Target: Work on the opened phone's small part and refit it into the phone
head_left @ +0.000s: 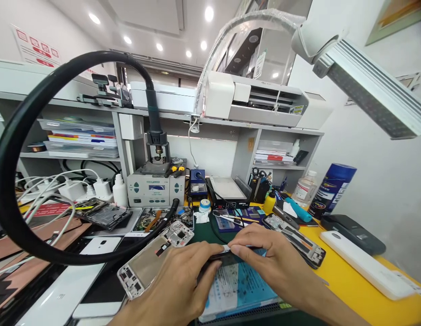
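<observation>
My left hand (183, 274) is closed, with thumb below and fingers above, on a thin dark flat piece (227, 259) seen almost edge-on, likely a phone part. At its top edge, a small whitish bit (226, 248) shows between my fingertips. My right hand (270, 253) pinches the same edge with thumb and forefinger; much of the piece is hidden by both hands. Under them lies a worn blue and white work pad (242, 283). Left of my left hand rests a phone frame (152, 253), and beyond my right hand an opened phone (299, 240).
A hot-air station (156, 190) with a looping black hose (7, 149) stands back left. Behind the pad sits a heating plate (231, 190). White phones (61, 290) lie left; a blue spray can (332, 190) and a long white device (366, 265) are right. A lamp (370, 81) hangs overhead.
</observation>
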The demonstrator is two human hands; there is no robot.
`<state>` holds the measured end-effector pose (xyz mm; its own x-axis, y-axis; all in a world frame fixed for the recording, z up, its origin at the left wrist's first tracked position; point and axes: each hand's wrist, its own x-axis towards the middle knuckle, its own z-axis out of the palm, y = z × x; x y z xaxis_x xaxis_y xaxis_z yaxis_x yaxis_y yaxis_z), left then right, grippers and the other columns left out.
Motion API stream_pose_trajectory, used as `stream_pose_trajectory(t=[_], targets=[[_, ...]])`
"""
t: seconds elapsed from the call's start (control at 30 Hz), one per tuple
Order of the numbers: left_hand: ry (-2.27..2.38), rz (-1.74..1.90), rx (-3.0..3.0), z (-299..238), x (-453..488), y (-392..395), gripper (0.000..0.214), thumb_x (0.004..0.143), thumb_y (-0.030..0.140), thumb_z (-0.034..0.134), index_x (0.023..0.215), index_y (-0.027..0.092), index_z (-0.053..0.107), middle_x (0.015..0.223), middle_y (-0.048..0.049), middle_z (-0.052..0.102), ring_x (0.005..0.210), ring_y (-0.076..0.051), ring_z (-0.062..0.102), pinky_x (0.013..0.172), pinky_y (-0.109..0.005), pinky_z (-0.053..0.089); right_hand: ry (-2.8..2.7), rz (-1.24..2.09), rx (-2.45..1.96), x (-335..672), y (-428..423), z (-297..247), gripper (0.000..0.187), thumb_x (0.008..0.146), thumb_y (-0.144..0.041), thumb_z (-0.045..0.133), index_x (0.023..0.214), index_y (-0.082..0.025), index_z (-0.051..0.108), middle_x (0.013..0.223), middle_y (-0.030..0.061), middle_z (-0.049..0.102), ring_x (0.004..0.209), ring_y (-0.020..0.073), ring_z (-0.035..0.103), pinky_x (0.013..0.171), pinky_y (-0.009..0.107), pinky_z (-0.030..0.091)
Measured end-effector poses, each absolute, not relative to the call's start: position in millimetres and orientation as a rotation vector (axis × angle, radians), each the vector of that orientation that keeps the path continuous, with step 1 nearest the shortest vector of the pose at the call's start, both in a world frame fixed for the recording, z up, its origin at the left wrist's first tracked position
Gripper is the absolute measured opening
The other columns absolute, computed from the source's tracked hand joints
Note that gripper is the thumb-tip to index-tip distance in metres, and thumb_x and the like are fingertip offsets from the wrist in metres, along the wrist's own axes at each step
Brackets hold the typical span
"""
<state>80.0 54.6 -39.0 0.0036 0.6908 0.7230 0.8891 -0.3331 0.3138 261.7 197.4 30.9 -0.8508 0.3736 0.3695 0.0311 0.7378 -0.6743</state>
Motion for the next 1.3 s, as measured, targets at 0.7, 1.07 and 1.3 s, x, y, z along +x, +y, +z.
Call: stream_pose_trajectory(t=[0.7,1.07,1.3], targets=[[-1.681,-1.225,-2.066,-41,80,53,0.032,0.108,0.020,0.054,0.136,0.034,0.055,0.106,0.0061,0.078,0.091,-0.015,0.079,0.078,-0.028,0.060,-2.601,1.136,-0.578,255,207,54,0.018,0.093,-0.029,0.075,0.083,-0.021,0.087,0.091,0.0040,0.081,0.086,0.0228,0.069,0.077,0.034,0.046],[-1.683,-1.170,-2.089,-41,80,53,0.026,0.110,0.022,0.050,0.133,0.033,0.055,0.102,0.0053,0.077,0.088,-0.017,0.077,0.075,-0.030,0.060,-2.755,1.634,-0.766,234,236,64,0.013,0.098,-0.026,0.083,0.092,-0.016,0.077,0.092,0.0001,0.078,0.092,0.0210,0.076,0.093,0.042,0.061],[-1.685,-1.149,-2.092,-41,80,53,0.028,0.110,0.021,0.049,0.135,0.032,0.054,0.106,0.0048,0.079,0.091,-0.016,0.079,0.076,-0.030,0.060,-2.874,1.621,-0.852,223,240,70,0.012,0.101,-0.027,0.079,0.099,-0.015,0.076,0.105,0.0037,0.079,0.100,0.0226,0.077,0.094,0.044,0.063]])
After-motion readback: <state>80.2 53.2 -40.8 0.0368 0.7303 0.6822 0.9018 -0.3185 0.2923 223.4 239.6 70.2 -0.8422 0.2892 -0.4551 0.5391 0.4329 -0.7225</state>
